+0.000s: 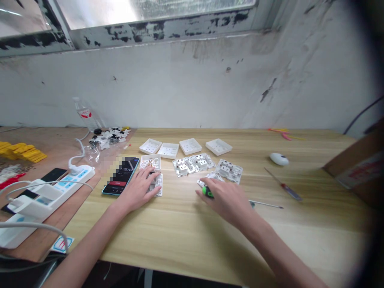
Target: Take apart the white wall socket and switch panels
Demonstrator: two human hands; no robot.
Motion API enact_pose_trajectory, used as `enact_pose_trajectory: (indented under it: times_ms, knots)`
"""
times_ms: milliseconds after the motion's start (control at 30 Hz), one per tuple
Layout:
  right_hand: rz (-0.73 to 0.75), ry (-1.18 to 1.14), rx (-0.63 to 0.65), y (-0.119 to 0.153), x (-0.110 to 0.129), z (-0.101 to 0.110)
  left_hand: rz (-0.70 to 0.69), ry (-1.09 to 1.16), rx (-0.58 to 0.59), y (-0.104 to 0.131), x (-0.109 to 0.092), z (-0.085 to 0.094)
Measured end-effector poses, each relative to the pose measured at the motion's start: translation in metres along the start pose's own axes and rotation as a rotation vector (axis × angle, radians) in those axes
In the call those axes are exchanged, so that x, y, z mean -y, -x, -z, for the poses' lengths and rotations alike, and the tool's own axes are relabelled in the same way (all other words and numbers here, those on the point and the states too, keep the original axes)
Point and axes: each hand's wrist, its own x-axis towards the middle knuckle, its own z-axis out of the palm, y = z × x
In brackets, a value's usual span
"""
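Note:
My left hand (138,190) lies with its fingers spread over a white socket housing (155,157) and a white socket plate (159,186), hiding part of both. My right hand (229,200) is closed round a screwdriver (207,192) with a green and black handle; its metal shaft points out to the right, low over the table. Just beyond the right fingers is another white plate (214,175), partly covered. Several socket plates with their inner sides showing, among them one in the middle (183,168) and one at the right (229,170), lie behind the hands.
White square housings (219,147) stand in a row behind the plates. A phone (123,176) lies left of my left hand. Farther left are a power strip (64,188) with cables and a pile of small parts (111,138). At right are a second screwdriver (289,191), a white mouse-shaped object (279,159) and a cardboard box (354,164).

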Motion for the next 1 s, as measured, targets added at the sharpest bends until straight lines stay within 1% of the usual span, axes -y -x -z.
enact_pose_trajectory:
  times_ms: [100,167,233,300,367,433,500,567,633,667,733,833,900,933,1000]
  knots:
    - [-0.069,0.046,0.012,0.005,-0.029,0.005,0.005,-0.032,-0.036,-0.003,0.005,0.003]
    - [-0.104,0.065,0.01,0.007,-0.041,0.007,-0.015,-0.04,-0.063,-0.013,-0.001,0.004]
    - [-0.102,0.061,0.007,0.007,-0.045,0.007,-0.063,-0.021,-0.06,-0.03,-0.013,0.002]
    - [-0.069,0.029,0.016,0.007,-0.046,0.008,-0.125,0.005,-0.039,-0.052,-0.028,-0.003]
    - [-0.044,-0.016,0.041,0.009,-0.052,0.008,-0.132,-0.004,-0.011,-0.077,-0.041,-0.01]
    - [-0.075,-0.054,0.061,0.017,-0.068,0.007,-0.115,-0.009,0.031,-0.096,-0.048,-0.015]
    - [-0.144,-0.087,0.064,0.03,-0.092,0.002,-0.123,0.0,0.053,-0.105,-0.051,-0.017]
    - [-0.188,-0.124,0.083,0.045,-0.121,-0.007,-0.138,0.011,0.06,-0.104,-0.05,-0.015]
    - [-0.227,-0.144,0.121,0.059,-0.145,-0.018,-0.129,0.05,0.064,-0.097,-0.049,-0.011]
    - [-0.223,-0.147,0.139,0.064,-0.154,-0.024,-0.113,0.092,0.065,-0.092,-0.047,-0.009]
    - [-0.208,-0.135,0.123,0.069,-0.163,-0.034,-0.058,0.236,0.063,-0.084,-0.046,-0.005]
    - [-0.162,-0.075,0.031,0.062,-0.16,-0.041,0.104,0.612,0.034,-0.075,-0.045,-0.001]
    - [-0.121,-0.021,-0.037,0.053,-0.151,-0.038,0.215,0.895,0.005,-0.071,-0.045,-0.001]
    - [-0.103,-0.005,-0.081,0.049,-0.144,-0.035,0.251,1.012,-0.005,-0.069,-0.045,-0.001]
    - [-0.056,-0.026,-0.164,0.046,-0.13,-0.027,0.269,1.171,0.013,-0.063,-0.045,-0.002]
